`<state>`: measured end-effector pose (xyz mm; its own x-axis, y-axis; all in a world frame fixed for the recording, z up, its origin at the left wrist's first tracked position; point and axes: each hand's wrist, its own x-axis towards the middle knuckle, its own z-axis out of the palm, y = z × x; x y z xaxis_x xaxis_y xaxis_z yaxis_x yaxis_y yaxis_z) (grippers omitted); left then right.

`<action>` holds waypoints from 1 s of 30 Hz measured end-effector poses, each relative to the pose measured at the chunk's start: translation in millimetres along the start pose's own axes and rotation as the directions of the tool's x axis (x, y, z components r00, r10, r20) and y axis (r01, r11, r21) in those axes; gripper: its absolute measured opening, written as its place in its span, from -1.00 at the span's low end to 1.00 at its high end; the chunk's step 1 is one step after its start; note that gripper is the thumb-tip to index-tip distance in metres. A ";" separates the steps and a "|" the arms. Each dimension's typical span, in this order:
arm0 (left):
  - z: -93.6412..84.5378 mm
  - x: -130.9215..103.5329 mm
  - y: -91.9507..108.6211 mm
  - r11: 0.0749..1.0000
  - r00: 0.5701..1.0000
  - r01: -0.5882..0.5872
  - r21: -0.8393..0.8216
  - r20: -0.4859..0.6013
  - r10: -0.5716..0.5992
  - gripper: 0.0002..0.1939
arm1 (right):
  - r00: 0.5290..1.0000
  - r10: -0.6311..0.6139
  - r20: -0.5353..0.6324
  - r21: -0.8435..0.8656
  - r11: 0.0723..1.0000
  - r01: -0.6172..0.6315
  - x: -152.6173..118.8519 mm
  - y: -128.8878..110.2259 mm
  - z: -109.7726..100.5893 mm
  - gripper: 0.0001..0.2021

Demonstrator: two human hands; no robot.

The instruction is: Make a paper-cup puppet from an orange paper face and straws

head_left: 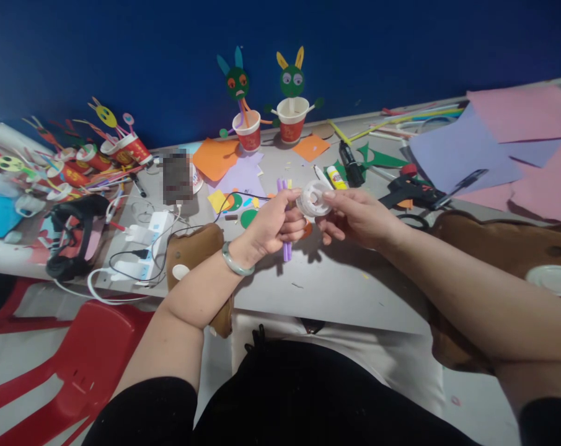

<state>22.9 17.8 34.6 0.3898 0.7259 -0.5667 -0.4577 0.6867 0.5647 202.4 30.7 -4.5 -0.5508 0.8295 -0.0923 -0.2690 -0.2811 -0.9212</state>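
Observation:
My left hand (280, 224) is closed around a small bundle of purple straws (287, 251), which stick out above and below the fist. Its thumb touches the rim of a clear roll of tape (310, 198). Thumb and forefinger of my right hand (348, 214) pinch that roll from the other side, the remaining fingers curling loosely below it. Both hands are above the front of the grey table (326, 285). Just behind them lie a yellow glue stick (336, 177), a black marker (351, 162) and paper scraps, including a green circle (250, 218).
Two red paper cups (247, 133) with paper-faced figures stand by the blue wall. At right are a black glue gun (413, 189), a pen (461, 189) and purple paper (452, 155). A power strip (154, 238) with cables lies left, near a red chair (98, 347).

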 end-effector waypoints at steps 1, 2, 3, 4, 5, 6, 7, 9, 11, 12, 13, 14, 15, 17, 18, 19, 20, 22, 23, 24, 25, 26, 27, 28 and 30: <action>0.5 -0.1 0.4 1.000 1.000 0.008 -0.014 -0.011 -0.008 -0.50 | 1.000 0.004 0.001 -0.003 1.000 -0.004 -0.1 0.4 0.2 -0.41; 0.8 -0.1 0.8 1.000 1.000 0.013 -0.026 -0.020 -0.014 -0.50 | 1.000 0.007 0.000 -0.009 1.000 -0.007 -0.3 0.8 0.2 -0.40; 0.8 -0.1 1.1 0.999 0.999 0.018 -0.034 -0.029 -0.019 -0.50 | 1.000 0.008 -0.003 -0.020 1.000 -0.008 -0.4 1.4 0.0 -0.38; 0.6 0.1 1.2 0.999 0.999 0.021 -0.039 -0.035 -0.023 -0.49 | 1.000 0.005 -0.012 -0.035 0.999 -0.005 -0.6 2.0 -0.5 -0.37; 0.0 0.4 1.1 0.999 0.999 0.023 -0.041 -0.041 -0.025 -0.49 | 1.000 -0.003 -0.025 -0.051 0.999 0.002 -0.9 2.7 -1.3 -0.36; -0.8 0.9 1.0 0.999 0.999 0.023 -0.041 -0.043 -0.025 -0.49 | 0.999 -0.015 -0.041 -0.069 0.998 0.012 -1.3 3.4 -2.2 -0.35; -1.8 1.4 0.6 0.999 0.999 0.019 -0.038 -0.042 -0.020 -0.48 | 0.998 -0.034 -0.059 -0.090 0.996 0.029 -1.7 4.1 -3.2 -0.35; -3.7 2.8 -0.3 1.000 1.000 0.001 -0.029 -0.025 -0.002 -0.48 | 0.992 -0.089 -0.089 -0.138 0.988 0.076 -2.9 5.4 -4.9 -0.36; -5.1 4.1 -1.3 1.000 1.000 -0.020 -0.013 0.001 0.020 -0.48 | 0.984 -0.150 -0.100 -0.189 0.973 0.129 -4.2 6.3 -5.8 -0.37; -5.5 4.6 -1.6 1.000 1.000 -0.028 -0.002 0.013 0.028 -0.49 | 0.980 -0.173 -0.100 -0.212 0.966 0.149 -4.8 6.4 -6.0 -0.37; -5.8 5.0 -1.8 0.999 0.999 -0.033 0.013 0.022 0.033 -0.49 | 0.977 -0.192 -0.097 -0.232 0.959 0.165 -5.4 6.4 -6.1 -0.36; -6.2 5.3 -2.0 0.999 0.999 -0.035 0.031 0.028 0.034 -0.48 | 0.974 -0.205 -0.093 -0.249 0.952 0.177 -6.0 6.4 -6.1 -0.36; -6.7 5.4 -2.2 0.998 0.999 -0.039 0.052 0.028 0.038 -0.48 | 0.972 -0.217 -0.090 -0.262 0.947 0.187 -6.3 6.2 -6.1 -0.36; -8.4 5.3 -3.2 0.993 0.998 -0.068 0.100 0.026 0.065 -0.48 | 0.968 -0.236 -0.082 -0.283 0.937 0.205 -6.5 6.1 -6.2 -0.36; -9.7 5.1 -4.0 0.987 0.995 -0.098 0.128 0.033 0.095 -0.50 | 0.967 -0.244 -0.078 -0.291 0.933 0.212 -6.3 6.1 -6.4 -0.37; -11.2 4.9 -5.0 0.977 0.990 -0.139 0.159 0.050 0.133 -0.53 | 0.964 -0.253 -0.077 -0.297 0.929 0.220 -5.9 6.2 -6.6 -0.38; -12.6 4.7 -6.1 0.963 0.982 -0.185 0.194 0.076 0.174 -0.56 | 0.962 -0.261 -0.078 -0.303 0.926 0.227 -5.3 6.4 -6.7 -0.40; -15.1 4.2 -8.4 0.924 0.961 -0.272 0.269 0.131 0.245 -0.59 | 0.960 -0.270 -0.078 -0.304 0.923 0.235 -3.9 6.7 -6.7 -0.43; -15.8 4.1 -9.3 0.901 0.951 -0.306 0.307 0.149 0.272 -0.59 | 0.960 -0.269 -0.075 -0.299 0.925 0.235 -3.2 6.8 -6.6 -0.43; -16.3 4.0 -10.1 0.880 0.942 -0.332 0.340 0.158 0.295 -0.58 | 0.963 -0.261 -0.070 -0.292 0.928 0.231 -2.5 6.8 -6.5 -0.43; -16.5 4.1 -10.7 0.861 0.935 -0.353 0.367 0.162 0.314 -0.57 | 0.966 -0.249 -0.063 -0.284 0.933 0.222 -2.0 6.8 -6.5 -0.42; -16.7 4.4 -11.2 0.844 0.929 -0.370 0.388 0.164 0.332 -0.57 | 0.970 -0.237 -0.055 -0.279 0.936 0.213 -1.5 6.8 -6.6 -0.42; -17.0 4.9 -11.6 0.828 0.922 -0.388 0.404 0.170 0.349 -0.58 | 0.973 -0.227 -0.050 -0.277 0.939 0.205 -1.1 6.7 -6.8 -0.41; -17.5 5.5 -12.1 0.813 0.913 -0.408 0.416 0.181 0.365 -0.59 | 0.974 -0.221 -0.047 -0.276 0.940 0.200 -0.7 6.8 -7.1 -0.40; -19.3 7.0 -13.4 0.779 0.893 -0.449 0.438 0.202 0.402 -0.64 | 0.976 -0.213 -0.042 -0.274 0.942 0.194 0.1 7.3 -8.0 -0.39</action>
<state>16.3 12.9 11.5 0.3259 0.9321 -0.1582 -0.1820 0.2260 0.9570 206.7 32.6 -14.2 -0.4476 0.8897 0.0903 -0.1437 0.0281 -0.9892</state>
